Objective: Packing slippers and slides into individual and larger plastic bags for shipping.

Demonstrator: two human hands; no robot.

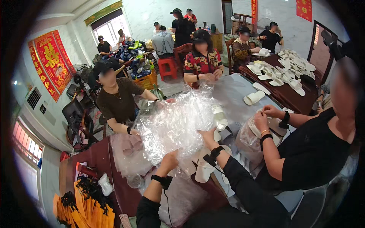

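A large heap of clear plastic bags (pixel 175 117) lies crumpled and shiny in the middle of the table. My left hand (pixel 169 161) is closed on its near edge, pinching the clear plastic. At the right edge of the heap, my right hand (pixel 209 137) has its thumb and fingers apart, close to the plastic and some white slippers. One white slipper (pixel 205 167) lies just below that hand, and another slipper (pixel 219 117) sits beyond it, partly under film. Across from me, a person in a brown top has both hands at the heap's left side.
On the right, a person in black handles a bagged item (pixel 249 138). White slippers (pixel 254 98) lie on the grey tabletop (pixel 232 85), with many more on a far-right table. Orange straps (pixel 85 205) with black ends hang at lower left, near a clear round container (pixel 135 181).
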